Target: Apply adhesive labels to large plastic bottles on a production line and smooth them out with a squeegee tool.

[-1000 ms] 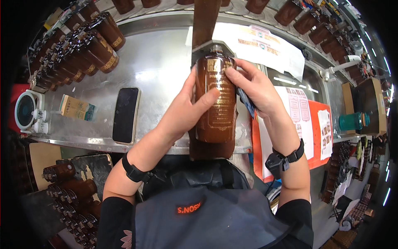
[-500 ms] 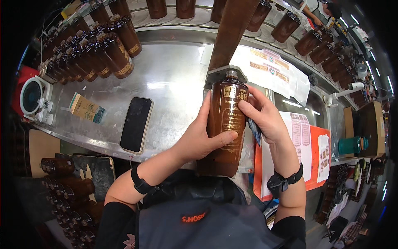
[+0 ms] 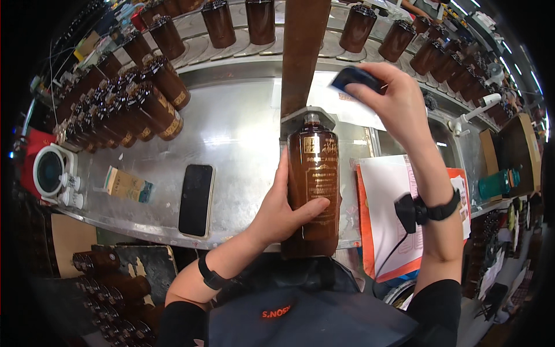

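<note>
A large brown glass bottle (image 3: 313,185) with gold print lies tilted toward me, its neck end against the grey metal bracket (image 3: 306,115) on a brown post. My left hand (image 3: 295,208) is wrapped around its left side, thumb across the printed front. Off to the right and farther away, my right hand (image 3: 390,92) pinches a flat dark-blue piece (image 3: 355,78), slightly blurred. That hand is over a white sheet (image 3: 350,118) with printed labels, partly hidden by the hand. Whether the blue piece touches the sheet, I cannot tell.
A black phone (image 3: 196,199) and a small printed packet (image 3: 128,185) lie on the metal table (image 3: 231,168). Grouped brown bottles (image 3: 156,110) stand at the left. Behind runs a conveyor (image 3: 243,52) with bottles. At right are an orange folder (image 3: 367,225) with papers and a white tap (image 3: 477,113).
My right hand has left the bottle and moved up and right over the label sheet, carrying the blue piece. My left hand keeps its hold on the bottle. The view has shifted slightly.
</note>
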A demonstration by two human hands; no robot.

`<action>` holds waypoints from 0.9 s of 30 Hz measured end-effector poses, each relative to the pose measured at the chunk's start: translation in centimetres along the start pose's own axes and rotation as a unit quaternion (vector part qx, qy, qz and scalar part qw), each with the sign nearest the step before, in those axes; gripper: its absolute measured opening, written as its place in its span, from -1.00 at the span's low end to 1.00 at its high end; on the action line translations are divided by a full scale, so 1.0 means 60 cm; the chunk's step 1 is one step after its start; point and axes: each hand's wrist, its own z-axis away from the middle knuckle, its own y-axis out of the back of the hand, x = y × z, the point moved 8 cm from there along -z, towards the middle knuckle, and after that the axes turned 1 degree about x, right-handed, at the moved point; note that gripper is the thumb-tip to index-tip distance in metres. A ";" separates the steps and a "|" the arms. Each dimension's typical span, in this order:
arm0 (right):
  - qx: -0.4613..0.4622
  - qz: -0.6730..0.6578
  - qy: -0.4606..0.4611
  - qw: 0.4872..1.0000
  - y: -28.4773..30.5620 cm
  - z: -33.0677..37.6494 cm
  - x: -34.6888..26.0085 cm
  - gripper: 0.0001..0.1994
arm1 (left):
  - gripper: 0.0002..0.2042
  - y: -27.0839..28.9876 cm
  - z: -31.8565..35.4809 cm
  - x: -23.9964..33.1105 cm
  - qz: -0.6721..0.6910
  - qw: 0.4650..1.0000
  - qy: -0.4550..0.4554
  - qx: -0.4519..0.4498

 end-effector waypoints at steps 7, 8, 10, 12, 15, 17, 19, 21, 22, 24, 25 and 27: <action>-0.107 -0.095 -0.020 0.990 -0.026 0.031 -0.007 -0.75 | 0.06 -0.003 0.003 -0.004 -0.018 1.000 0.008 -0.001; -0.174 -0.128 0.010 0.976 -0.050 0.052 -0.030 -0.73 | 0.06 -0.003 0.002 -0.004 -0.010 1.000 0.011 -0.004; -0.210 -0.179 -0.065 0.959 -0.076 0.074 0.000 -0.71 | 0.08 -0.004 0.002 0.000 -0.009 1.000 0.019 -0.009; -0.068 -0.084 -0.020 0.994 -0.021 0.040 0.025 -0.78 | 0.19 0.003 0.005 -0.010 -0.027 0.998 0.045 -0.023; -0.001 0.058 0.232 0.971 -0.018 0.097 -0.072 -0.79 | 0.31 0.021 0.032 0.010 -0.141 0.986 -0.051 -0.076; -0.081 0.011 0.315 0.946 -0.054 0.198 -0.097 -0.75 | 0.36 0.025 0.036 0.017 -0.203 0.969 -0.089 -0.105; -0.229 -0.138 0.282 0.921 -0.058 0.248 -0.144 -0.78 | 0.41 0.019 0.038 0.011 -0.268 0.948 -0.123 -0.121; -0.342 -0.194 0.193 0.899 -0.082 0.217 -0.141 -0.80 | 0.40 0.016 0.040 0.006 -0.337 0.915 -0.209 -0.082; -0.337 -0.157 0.066 0.926 -0.098 0.169 -0.094 -0.82 | 0.36 0.020 0.039 0.008 -0.340 0.926 -0.155 -0.062; -0.187 -0.035 0.016 0.982 -0.073 0.056 -0.023 -0.84 | 0.33 0.024 0.042 0.013 -0.357 0.917 -0.168 -0.057; -0.045 0.043 0.095 0.994 -0.042 0.022 -0.031 -0.84 | 0.30 0.026 0.042 0.016 -0.373 0.909 -0.179 -0.047; -0.010 0.104 0.289 0.952 -0.037 0.062 -0.110 -0.84 | 0.27 0.031 0.042 0.017 -0.370 0.911 -0.178 -0.037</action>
